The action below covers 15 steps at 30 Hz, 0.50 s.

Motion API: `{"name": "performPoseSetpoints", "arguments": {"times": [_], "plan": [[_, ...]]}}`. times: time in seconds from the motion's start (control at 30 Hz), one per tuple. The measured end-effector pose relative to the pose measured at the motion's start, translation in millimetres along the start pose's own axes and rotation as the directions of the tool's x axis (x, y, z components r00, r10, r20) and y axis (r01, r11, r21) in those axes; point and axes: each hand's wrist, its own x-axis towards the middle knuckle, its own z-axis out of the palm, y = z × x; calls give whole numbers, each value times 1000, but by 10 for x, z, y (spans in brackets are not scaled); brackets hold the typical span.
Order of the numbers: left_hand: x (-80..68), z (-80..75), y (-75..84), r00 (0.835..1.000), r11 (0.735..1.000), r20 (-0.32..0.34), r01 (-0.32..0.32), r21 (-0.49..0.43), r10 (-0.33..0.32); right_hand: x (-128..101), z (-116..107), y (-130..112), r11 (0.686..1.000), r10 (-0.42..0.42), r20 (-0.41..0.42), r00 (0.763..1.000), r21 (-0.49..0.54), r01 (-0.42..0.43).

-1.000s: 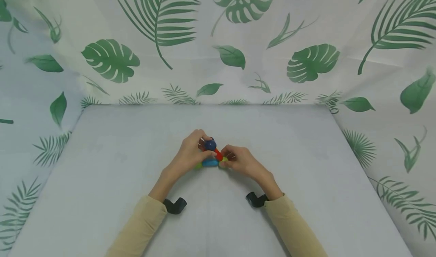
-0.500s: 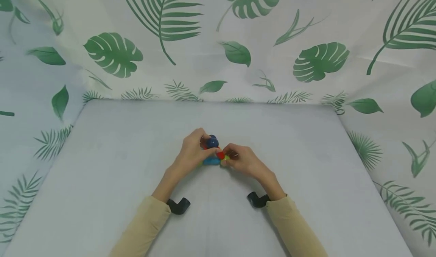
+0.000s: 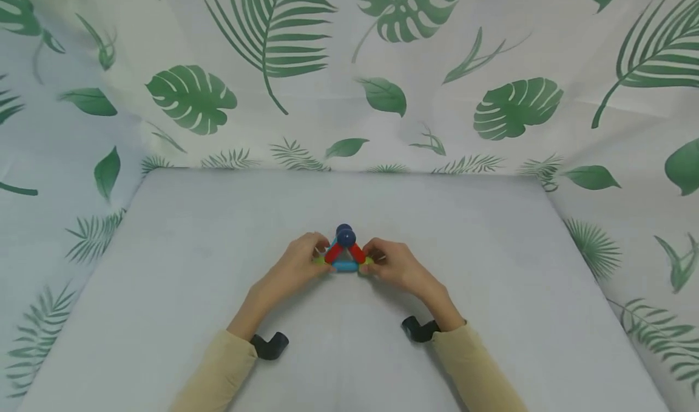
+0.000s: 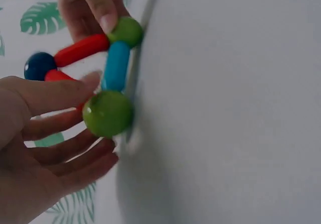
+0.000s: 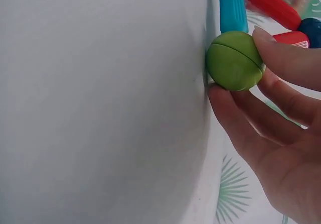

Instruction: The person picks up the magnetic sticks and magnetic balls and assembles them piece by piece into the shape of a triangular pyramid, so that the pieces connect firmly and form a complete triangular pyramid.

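A small triangle of toy rods and balls stands on the white table between the two hands. At its top is a dark blue ball (image 3: 346,238), a second one partly hidden behind it. Two red rods (image 3: 357,253) slope down from there, and a light blue rod (image 3: 345,267) joins the green balls at the base. My left hand (image 3: 299,260) holds the left green ball (image 4: 108,114) between thumb and fingers. With thumb and fingertips, my right hand (image 3: 401,267) pinches the right green ball (image 5: 234,61).
The white table (image 3: 218,218) reaches back to a leaf-printed cloth (image 3: 317,114), which also hangs at both sides. A black elbow-shaped piece (image 3: 271,346) sits by the left wrist, another black piece (image 3: 419,329) by the right wrist.
My left hand has moved down from beside the dark blue ball to the left green ball, uncovering the top and the left red rod. The right hand stays at the right green ball.
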Motion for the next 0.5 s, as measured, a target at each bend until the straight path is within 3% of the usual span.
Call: {"name": "performPoseSetpoints", "arguments": {"times": [0.1, 0.3, 0.5], "plan": [[-14, -15, -102, 999, 1000, 33, -10, 25, 9, 37, -19, -29, 999, 27, -4, 1000, -20, -27], [121, -25, -167, 999, 999, -12, 31, 18, -31, 263, -87, -42, 997, 43, 31, 999, -68, -41], [270, -34, -235, 999, 999, -16, 39, 27, -38, 468, -135, 48, 994, 110, 62, 992, -23, -109]]}}
